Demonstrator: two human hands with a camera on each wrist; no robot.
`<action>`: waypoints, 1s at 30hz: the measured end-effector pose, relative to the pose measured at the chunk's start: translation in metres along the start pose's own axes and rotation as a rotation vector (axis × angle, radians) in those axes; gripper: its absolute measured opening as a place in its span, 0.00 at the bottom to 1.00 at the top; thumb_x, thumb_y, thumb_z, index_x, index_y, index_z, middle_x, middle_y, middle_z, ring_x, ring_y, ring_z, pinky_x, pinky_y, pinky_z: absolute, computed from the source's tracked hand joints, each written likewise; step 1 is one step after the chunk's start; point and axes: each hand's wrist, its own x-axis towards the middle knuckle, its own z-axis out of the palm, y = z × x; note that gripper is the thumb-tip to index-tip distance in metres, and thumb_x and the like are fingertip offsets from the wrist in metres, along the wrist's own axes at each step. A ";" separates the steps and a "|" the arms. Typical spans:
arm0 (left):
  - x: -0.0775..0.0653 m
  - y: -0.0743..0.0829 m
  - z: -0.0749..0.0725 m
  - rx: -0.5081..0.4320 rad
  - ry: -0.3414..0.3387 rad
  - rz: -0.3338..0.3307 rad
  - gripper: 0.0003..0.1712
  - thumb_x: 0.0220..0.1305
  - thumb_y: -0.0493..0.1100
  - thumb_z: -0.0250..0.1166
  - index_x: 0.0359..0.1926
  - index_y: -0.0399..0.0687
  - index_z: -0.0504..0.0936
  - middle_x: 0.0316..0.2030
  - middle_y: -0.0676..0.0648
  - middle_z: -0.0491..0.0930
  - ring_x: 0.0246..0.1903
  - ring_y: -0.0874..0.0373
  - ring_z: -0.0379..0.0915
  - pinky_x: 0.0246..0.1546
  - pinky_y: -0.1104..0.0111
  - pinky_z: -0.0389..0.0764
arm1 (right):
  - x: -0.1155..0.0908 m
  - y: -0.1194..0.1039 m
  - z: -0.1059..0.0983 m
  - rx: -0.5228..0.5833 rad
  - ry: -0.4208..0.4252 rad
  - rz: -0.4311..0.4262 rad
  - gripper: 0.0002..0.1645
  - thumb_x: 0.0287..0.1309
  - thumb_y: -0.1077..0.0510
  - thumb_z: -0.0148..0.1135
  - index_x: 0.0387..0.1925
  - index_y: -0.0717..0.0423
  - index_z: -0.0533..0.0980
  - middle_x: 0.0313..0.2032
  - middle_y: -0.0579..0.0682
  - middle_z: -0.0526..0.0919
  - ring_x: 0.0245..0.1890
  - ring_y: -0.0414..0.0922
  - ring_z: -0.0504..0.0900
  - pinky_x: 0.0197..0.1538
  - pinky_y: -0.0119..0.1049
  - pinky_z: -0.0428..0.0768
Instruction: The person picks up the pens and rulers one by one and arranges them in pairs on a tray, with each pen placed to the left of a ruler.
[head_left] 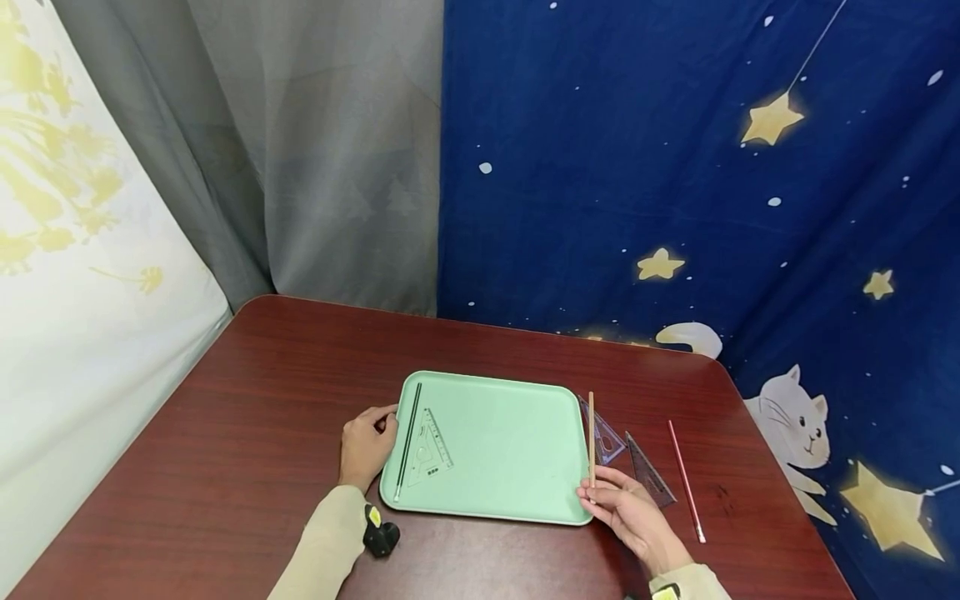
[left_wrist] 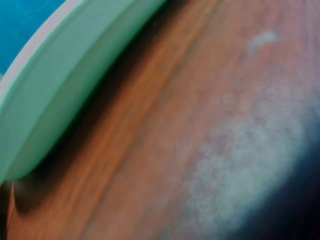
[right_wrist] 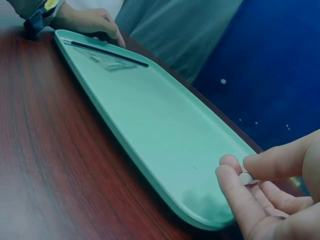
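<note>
A tan pencil [head_left: 592, 433] is pinched near its pale end by the fingers of the right hand [head_left: 628, 512], with thumb and fingertips closed on it; the rest of its length points away from the person, beyond those fingertips. It appears over the right rim of a mint-green tray [head_left: 517, 450], whose near right corner is just beside the same fingers.

The left hand [head_left: 367, 446] is at the tray's opposite end, its fingers bent and touching the rim; whether they grip it cannot be told. Just inside the tray from those fingers lie a black pencil [head_left: 408, 442] and, next to it, a clear set square [head_left: 431, 448].

Past the right fingertips lies a purple set square [head_left: 604, 437]; just right of the fingers, a dark set square [head_left: 649, 471]; farther right, a pink pencil [head_left: 686, 481]. All rest on a reddish-brown table [head_left: 300, 367]. Beyond both hands hang a grey curtain [head_left: 352, 167] and a blue star-patterned one.
</note>
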 end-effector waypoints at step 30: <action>0.001 0.000 0.000 -0.016 -0.009 -0.014 0.14 0.60 0.38 0.58 0.42 0.48 0.88 0.29 0.49 0.84 0.19 0.61 0.67 0.24 0.71 0.66 | 0.011 0.018 0.041 -0.070 -0.064 -0.006 0.35 0.56 0.75 0.52 0.62 0.79 0.50 0.34 0.47 0.80 0.36 0.37 0.82 0.45 0.30 0.80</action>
